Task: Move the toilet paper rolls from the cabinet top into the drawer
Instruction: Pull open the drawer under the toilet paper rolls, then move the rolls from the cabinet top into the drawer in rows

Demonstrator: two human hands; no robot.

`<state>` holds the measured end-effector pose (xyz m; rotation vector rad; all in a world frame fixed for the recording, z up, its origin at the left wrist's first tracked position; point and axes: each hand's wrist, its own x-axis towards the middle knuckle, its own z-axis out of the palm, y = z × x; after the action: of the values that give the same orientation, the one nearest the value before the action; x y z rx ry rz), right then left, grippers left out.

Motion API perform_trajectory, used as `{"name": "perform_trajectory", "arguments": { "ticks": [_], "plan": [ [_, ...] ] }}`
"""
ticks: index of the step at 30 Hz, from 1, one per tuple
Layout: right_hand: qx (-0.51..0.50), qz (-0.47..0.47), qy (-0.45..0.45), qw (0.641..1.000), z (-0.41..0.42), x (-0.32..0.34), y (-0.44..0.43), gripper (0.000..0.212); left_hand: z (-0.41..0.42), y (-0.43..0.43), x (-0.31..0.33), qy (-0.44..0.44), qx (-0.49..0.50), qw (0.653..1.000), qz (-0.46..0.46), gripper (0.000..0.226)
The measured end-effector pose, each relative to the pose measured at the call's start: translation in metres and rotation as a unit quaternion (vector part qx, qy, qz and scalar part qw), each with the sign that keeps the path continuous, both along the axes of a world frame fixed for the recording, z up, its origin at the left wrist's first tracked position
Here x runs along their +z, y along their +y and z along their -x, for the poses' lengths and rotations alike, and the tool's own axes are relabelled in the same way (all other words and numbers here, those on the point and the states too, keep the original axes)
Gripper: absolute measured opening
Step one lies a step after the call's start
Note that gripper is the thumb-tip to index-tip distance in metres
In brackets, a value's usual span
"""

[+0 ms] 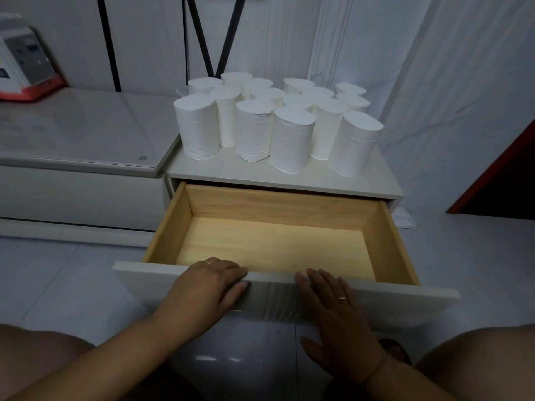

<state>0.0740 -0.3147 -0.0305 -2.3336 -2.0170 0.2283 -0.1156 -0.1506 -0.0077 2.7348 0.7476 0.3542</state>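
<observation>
Several white toilet paper rolls [273, 120] stand upright in a tight cluster on the white cabinet top [249, 173]. Below it the wooden drawer [272, 244] is pulled out wide and holds nothing. My left hand [210, 287] lies on the drawer's white front panel [405, 302], fingers curled over its top edge. My right hand [333, 308] rests flat against the same panel a little to the right, fingers spread, a ring on one finger. Neither hand touches a roll.
A low white unit with a glass top [81, 131] adjoins the cabinet on the left, with a red-and-white box [26, 68] at its back. A white draped sheet [448, 96] hangs behind. My knees frame the bottom corners over a pale tiled floor [58, 285].
</observation>
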Motion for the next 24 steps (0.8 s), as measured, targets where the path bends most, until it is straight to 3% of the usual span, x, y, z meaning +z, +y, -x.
{"name": "perform_trajectory", "arguments": {
  "ticks": [2, 6, 10, 14, 19, 24],
  "plan": [
    [-0.005, 0.003, -0.024, 1.0, 0.005, 0.008, -0.004, 0.105, 0.001, -0.002, 0.002, -0.002, 0.0, 1.0, 0.005, 0.042],
    [0.002, -0.024, -0.081, 0.996, 0.01, 0.013, -0.008, 0.099, 0.004, -0.006, 0.005, 0.006, -0.004, 1.0, 0.021, 0.045],
    [0.014, -0.024, -0.107, 0.994, 0.011, 0.012, -0.011, 0.095, 0.006, -0.005, 0.005, 0.023, -0.005, 0.999, 0.038, 0.034],
    [-0.012, -0.031, -0.074, 0.997, 0.015, 0.023, -0.007, 0.085, 0.007, -0.005, 0.005, 0.03, -0.006, 0.999, 0.031, 0.037],
    [0.002, -0.014, 0.051, 0.999, 0.006, 0.022, 0.011, 0.055, 0.003, 0.005, 0.011, 0.072, -0.033, 0.996, 0.031, 0.047],
    [0.025, -0.059, 0.069, 0.996, -0.003, 0.02, 0.053, 0.063, -0.001, 0.031, 0.024, 0.072, -0.046, 0.996, -0.009, 0.047]
  ]
}}
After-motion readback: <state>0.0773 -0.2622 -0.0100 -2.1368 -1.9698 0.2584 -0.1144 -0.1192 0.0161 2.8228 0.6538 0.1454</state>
